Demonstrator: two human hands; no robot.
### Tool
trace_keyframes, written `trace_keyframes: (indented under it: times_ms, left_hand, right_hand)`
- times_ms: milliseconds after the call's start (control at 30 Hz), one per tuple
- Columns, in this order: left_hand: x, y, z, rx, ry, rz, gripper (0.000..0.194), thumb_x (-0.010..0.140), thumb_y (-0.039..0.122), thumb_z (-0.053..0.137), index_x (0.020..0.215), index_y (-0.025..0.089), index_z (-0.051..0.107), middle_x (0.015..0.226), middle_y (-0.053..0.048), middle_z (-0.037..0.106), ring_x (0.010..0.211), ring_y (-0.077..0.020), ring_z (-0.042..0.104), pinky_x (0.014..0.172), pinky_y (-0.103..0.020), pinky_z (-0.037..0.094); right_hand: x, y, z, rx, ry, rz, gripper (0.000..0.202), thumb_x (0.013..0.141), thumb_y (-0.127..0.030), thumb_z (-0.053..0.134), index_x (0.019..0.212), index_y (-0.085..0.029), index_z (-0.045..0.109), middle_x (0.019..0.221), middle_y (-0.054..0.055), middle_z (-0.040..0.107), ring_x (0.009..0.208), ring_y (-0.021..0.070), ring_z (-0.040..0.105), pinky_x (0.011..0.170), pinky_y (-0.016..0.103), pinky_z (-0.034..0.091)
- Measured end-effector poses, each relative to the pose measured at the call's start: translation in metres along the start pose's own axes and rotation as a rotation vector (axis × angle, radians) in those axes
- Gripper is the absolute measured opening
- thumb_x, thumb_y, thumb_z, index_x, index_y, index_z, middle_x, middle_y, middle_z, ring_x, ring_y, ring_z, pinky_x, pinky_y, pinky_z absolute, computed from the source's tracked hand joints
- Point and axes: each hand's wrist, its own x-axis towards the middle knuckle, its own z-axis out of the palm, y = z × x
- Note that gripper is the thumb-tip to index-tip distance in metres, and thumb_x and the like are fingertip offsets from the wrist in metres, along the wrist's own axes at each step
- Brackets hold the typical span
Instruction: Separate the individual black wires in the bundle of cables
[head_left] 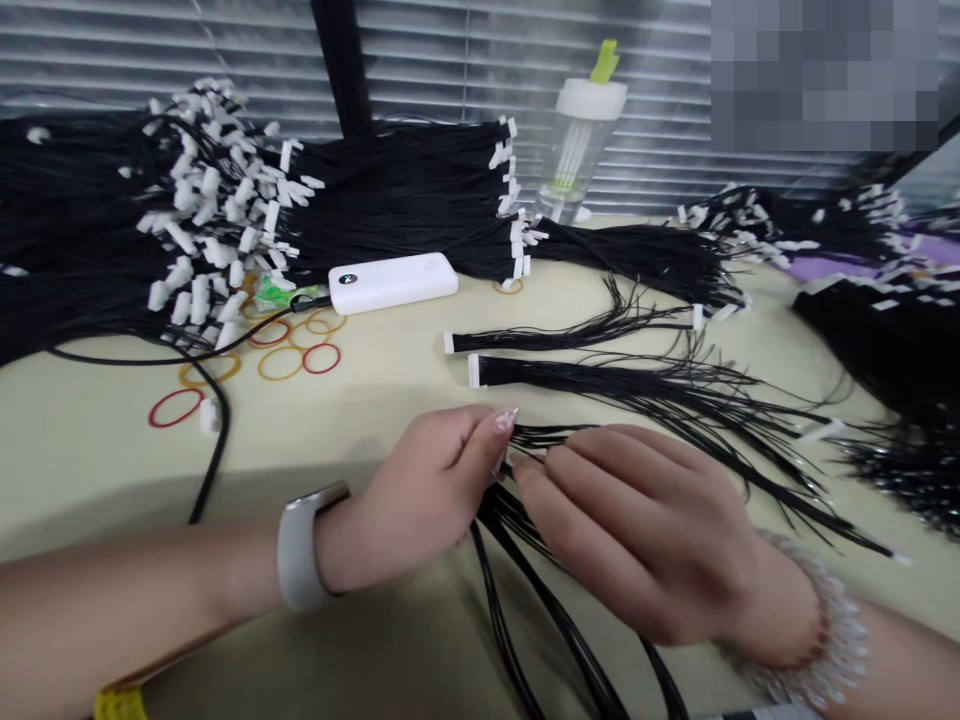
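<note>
My left hand (442, 470) is closed, its thumb pressed down where a bundle of thin black wires (525, 525) fans out. Whatever sits under that thumb, perhaps a connector, is mostly covered. My right hand (645, 530) is closed too, fingertips pinching at black wires right beside the left thumb. Some wires run out behind the right hand and others hang down towards the table's front. Just beyond my hands lie two loose wire harnesses: one with a wide white connector (475, 371), the other with a smaller white connector (449, 343).
A white power bank (394, 283) with a black cable (217, 450) lies behind, near rubber bands (281, 363). Piles of black wires with white connectors (210, 210) line the back. A clear bottle (577, 150) stands by the blinds. More wires (892, 350) lie at right.
</note>
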Motion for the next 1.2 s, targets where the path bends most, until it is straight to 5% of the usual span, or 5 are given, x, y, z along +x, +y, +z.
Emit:
trace_keyframes:
  times_ms: [533,733,1200]
  left_hand:
    - [0.000,0.001,-0.003,-0.007,-0.024,0.018,0.037,0.088,0.039,0.025,0.059,0.017,0.034,0.057,0.004,0.034,0.054,-0.0085,0.030,0.050,-0.022,0.027]
    - [-0.001,0.000,-0.002,-0.051,-0.017,-0.010,0.039,0.088,0.041,0.026,0.058,0.017,0.035,0.051,0.005,0.033,0.047,-0.0076,0.030,0.046,-0.022,0.027]
    - [-0.003,-0.001,0.002,0.086,-0.027,0.087,0.035,0.088,0.035,0.029,0.059,0.017,0.035,0.057,0.004,0.039,0.053,-0.0078,0.033,0.049,-0.021,0.027]
  right_hand:
    - [-0.002,0.001,0.003,-0.015,0.029,-0.050,0.010,0.078,-0.014,0.048,0.084,-0.012,0.056,0.071,0.004,0.061,0.071,0.0168,0.055,0.058,0.031,0.043]
    - [-0.002,0.002,0.005,-0.047,-0.066,-0.043,0.005,0.078,-0.014,0.048,0.074,-0.015,0.051,0.063,0.000,0.057,0.056,0.0112,0.046,0.051,0.027,0.036]
    - [-0.002,0.001,0.009,0.005,-0.056,-0.013,0.010,0.080,-0.012,0.044,0.071,-0.017,0.045,0.055,-0.003,0.046,0.053,0.0113,0.035,0.049,0.027,0.025]
